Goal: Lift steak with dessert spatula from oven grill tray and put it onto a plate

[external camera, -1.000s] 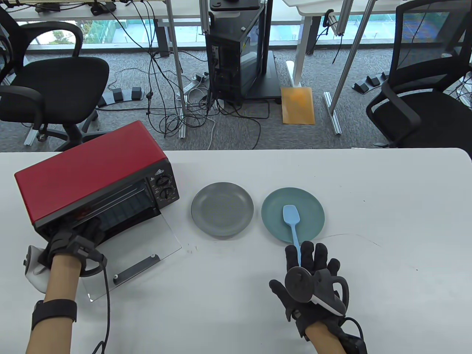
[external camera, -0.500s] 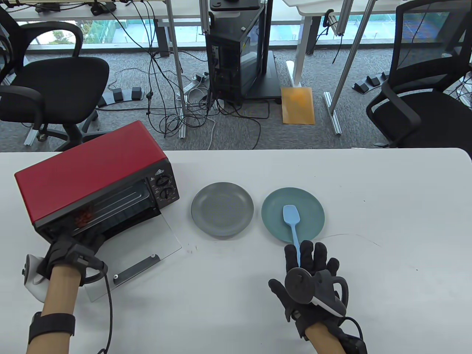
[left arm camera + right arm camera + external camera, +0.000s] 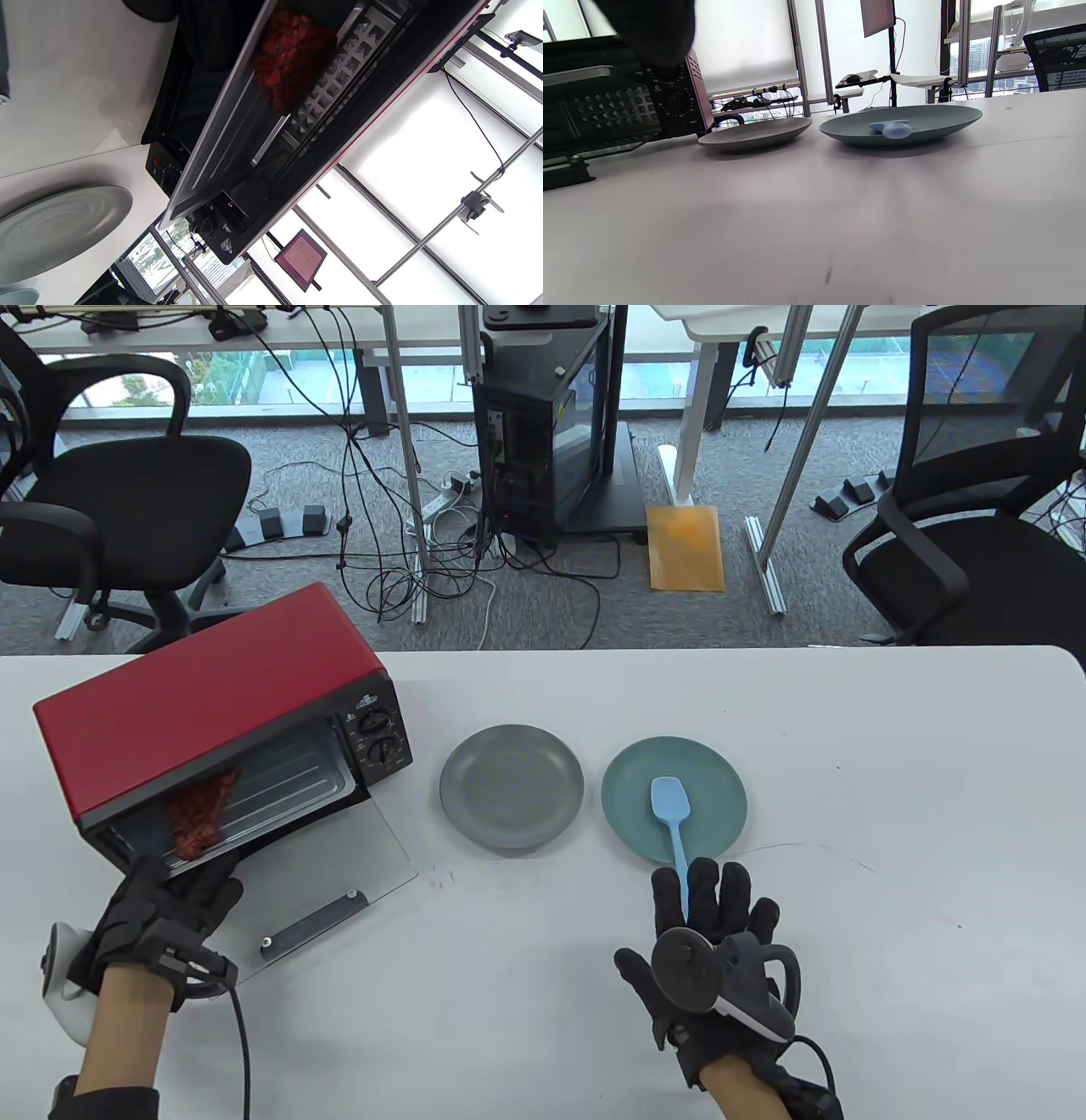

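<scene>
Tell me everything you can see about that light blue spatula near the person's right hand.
The dessert spatula is light blue all over and looks like silicone or plastic. It has a small, flat, rounded-square blade and a thin straight handle. It lies flat, blade resting inside the teal plate, handle crossing the plate's near rim towards the person. The handle's end disappears among the fingers of the right hand, which lies over it; whether the hand actually grips it cannot be told.

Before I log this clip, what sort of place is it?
Likely an office or lab set up for recording, not a kitchen: black swivel office chairs, loose cables on grey carpet, and a red countertop toaster oven on a white table.
</scene>
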A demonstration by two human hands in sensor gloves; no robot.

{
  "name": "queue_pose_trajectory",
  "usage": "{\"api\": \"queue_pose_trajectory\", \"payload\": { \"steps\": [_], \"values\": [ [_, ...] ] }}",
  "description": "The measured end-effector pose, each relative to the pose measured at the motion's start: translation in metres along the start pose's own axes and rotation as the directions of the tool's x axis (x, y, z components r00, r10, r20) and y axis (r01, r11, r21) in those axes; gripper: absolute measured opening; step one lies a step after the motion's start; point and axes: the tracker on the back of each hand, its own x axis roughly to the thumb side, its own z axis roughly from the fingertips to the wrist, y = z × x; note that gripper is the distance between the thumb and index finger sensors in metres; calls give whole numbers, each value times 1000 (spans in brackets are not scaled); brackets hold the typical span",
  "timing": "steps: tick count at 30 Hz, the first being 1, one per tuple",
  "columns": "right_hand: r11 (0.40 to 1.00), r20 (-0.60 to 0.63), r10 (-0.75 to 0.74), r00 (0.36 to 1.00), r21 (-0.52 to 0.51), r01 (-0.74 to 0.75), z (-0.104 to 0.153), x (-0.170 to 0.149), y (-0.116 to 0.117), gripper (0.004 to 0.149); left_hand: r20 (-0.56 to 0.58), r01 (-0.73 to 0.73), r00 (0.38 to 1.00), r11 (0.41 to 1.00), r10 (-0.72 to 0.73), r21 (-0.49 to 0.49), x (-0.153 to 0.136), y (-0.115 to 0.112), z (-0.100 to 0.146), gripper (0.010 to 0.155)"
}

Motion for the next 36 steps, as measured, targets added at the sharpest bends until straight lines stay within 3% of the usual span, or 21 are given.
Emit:
{"api": "queue_pose_trajectory", "payload": {
  "steps": [22,30,36],
  "values": [
    [1000,2,-3,1000,-11,3,2,2,-2,94,-31,17,999,996,-20,-82,-20,12,30,46],
    [1000,1,-9,1000,-19,9,3,2,-4,94,-42,48,998,990,-54,-135,-29,-5,30,45],
    [999,3,-17,1000,-30,18,3,1,-5,94,-56,65,995,980,-77,-190,-43,-31,26,45]
  ]
}}
